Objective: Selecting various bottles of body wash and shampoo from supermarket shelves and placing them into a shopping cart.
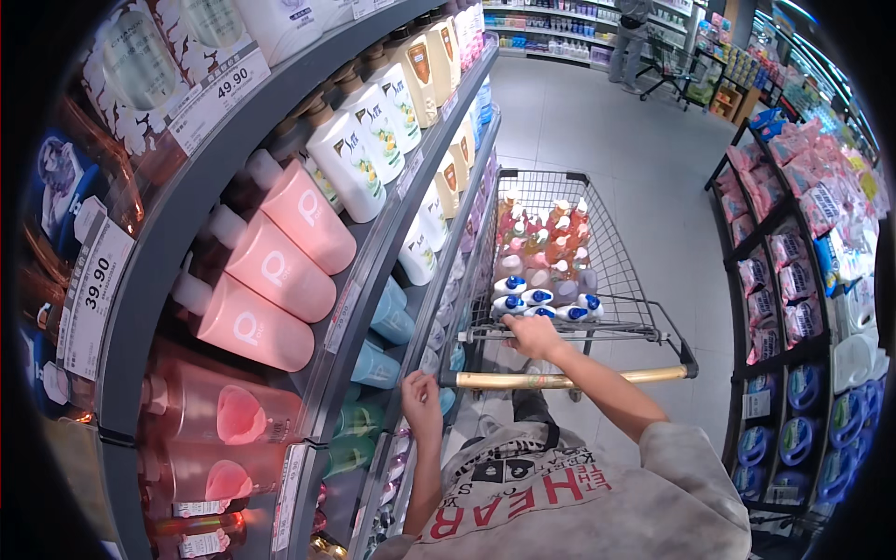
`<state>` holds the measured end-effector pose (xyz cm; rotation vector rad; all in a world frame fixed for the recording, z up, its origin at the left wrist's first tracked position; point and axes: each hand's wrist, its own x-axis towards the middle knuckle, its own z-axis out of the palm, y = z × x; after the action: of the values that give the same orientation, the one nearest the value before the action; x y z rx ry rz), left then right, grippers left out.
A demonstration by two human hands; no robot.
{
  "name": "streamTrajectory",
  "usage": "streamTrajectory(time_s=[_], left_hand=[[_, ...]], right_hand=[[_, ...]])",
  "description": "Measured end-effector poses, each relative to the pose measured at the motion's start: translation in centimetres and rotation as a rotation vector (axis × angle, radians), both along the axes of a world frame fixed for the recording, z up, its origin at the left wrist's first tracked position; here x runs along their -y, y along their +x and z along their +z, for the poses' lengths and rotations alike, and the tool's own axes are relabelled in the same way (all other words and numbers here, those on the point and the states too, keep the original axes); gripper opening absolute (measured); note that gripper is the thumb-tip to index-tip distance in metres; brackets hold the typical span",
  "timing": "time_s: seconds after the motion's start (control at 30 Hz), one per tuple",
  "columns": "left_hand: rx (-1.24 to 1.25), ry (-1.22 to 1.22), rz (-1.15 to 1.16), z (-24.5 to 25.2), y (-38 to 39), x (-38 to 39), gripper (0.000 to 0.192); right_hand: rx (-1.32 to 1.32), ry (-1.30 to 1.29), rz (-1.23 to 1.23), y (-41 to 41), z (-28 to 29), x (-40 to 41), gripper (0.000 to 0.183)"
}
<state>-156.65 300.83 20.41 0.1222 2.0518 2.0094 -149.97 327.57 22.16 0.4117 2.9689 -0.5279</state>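
A wire shopping cart point(623, 280) stands before me with a yellow handle bar point(504, 380). My right hand point(533, 337) reaches over the handle to the basket's rear rail point(623, 336), its fingers bent beside the white bottles with blue pump tops point(539, 297). Whether those fingers grip the rail or a bottle is hidden. Behind the white bottles are several rows of pump bottles with orange and red contents point(560, 245). My left hand point(421, 399) is loosely curled, with nothing seen in it, beside the shelf edge and the handle's left end.
Close on my left runs a shelf unit point(350, 308) with pink pump bottles point(280, 276), white shampoo bottles point(360, 147) and price tags. A dark display rack point(777, 350) with bagged packs and blue-purple jugs stands at right. Farther up the aisle, a person point(628, 42) stands beside another cart point(668, 66).
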Motion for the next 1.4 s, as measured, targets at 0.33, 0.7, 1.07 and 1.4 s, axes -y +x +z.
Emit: streamTrajectory(time_s=[0.33,0.7,1.07,1.4], left_hand=[[-0.521,-0.292,-0.194,5.2,2.9,-2.8,0.037],[-0.811,-0.345,0.020,3.8,10.1,-2.6,0.025],[-0.771,-0.473,-0.013,2.4,16.1,2.8,0.024],[-0.729,-0.495,0.091,2.5,21.2,7.4,0.011]], right_hand=[[0.058,0.059,-0.008,0.4,0.5,0.7,0.046],[0.055,0.065,0.003,3.3,0.0,3.1,0.047],[0.116,0.039,0.030,8.6,1.3,8.3,0.045],[0.056,0.054,0.091,14.2,0.1,13.1,0.055]])
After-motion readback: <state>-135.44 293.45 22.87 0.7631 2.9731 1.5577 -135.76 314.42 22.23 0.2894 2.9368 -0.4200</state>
